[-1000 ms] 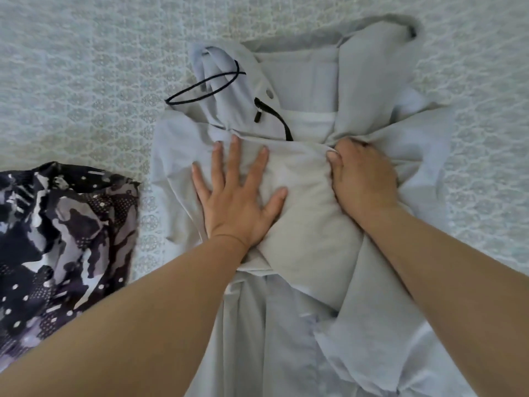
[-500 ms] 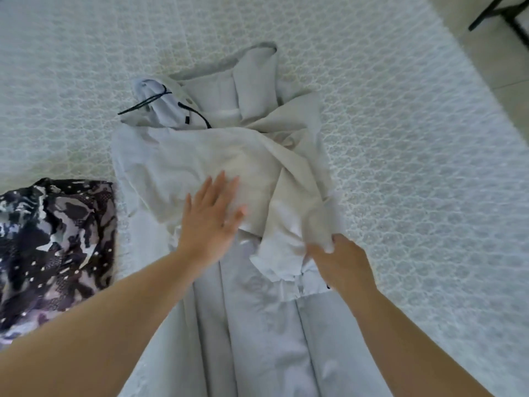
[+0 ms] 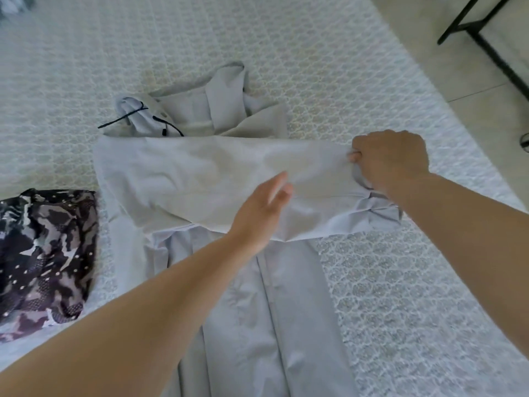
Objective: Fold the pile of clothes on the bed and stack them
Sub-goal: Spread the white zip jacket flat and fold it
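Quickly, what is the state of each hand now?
Left hand: open, fingers straight, over the grey jacket, holding nothing.
Right hand: closed, its grip on the jacket's sleeve end.

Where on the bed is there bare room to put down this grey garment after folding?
Bare bedspread lies beyond the grey jacket, up to the floor edge, and right of its lower part. The left is crowded: the camouflage garment almost touches the jacket.

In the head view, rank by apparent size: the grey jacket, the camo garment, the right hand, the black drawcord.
1. Grey jacket, by far the largest.
2. Camo garment, partly cut off at the left edge.
3. Right hand, gripping the jacket's sleeve end; it may be raised nearer the camera, so it could look oversized.
4. Black drawcord, a thin line.
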